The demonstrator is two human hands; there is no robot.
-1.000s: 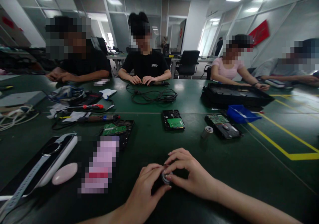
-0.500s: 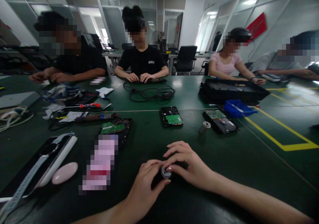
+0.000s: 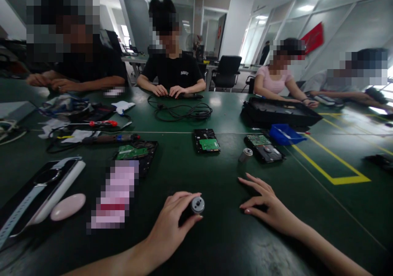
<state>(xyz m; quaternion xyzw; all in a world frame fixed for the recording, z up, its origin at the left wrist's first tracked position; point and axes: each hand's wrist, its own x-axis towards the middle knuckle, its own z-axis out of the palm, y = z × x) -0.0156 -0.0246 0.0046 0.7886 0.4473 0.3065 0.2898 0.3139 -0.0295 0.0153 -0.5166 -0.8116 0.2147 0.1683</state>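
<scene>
My left hand (image 3: pixel 175 218) is wrapped around a small cylindrical metal motor (image 3: pixel 197 204), thumb on one side and fingers on the other. The motor's round end, marked with dark holes and a centre hub, faces up toward me. Well to the right, my right hand (image 3: pixel 266 202) hovers low over the table with its fingers apart and nothing in them. Beyond its fingertips a second metal motor (image 3: pixel 245 155) stands on the green table (image 3: pixel 221 243). Next to that motor lies a hard drive (image 3: pixel 266 148) with a green circuit board.
Another hard drive (image 3: pixel 206 141) lies mid-table; a third (image 3: pixel 150 153) is at left. A pink patterned sheet (image 3: pixel 115 194), a pale pink oval object (image 3: pixel 68 207), a watch (image 3: pixel 47 177), a red screwdriver (image 3: pixel 102 123), a blue bin (image 3: pixel 287 135) and a black tray (image 3: pixel 281 112) surround them. Co-workers sit opposite.
My right hand has let go of the motor and moved right, its fingers spreading. My left hand keeps hold of the motor. The view has shifted slightly.
</scene>
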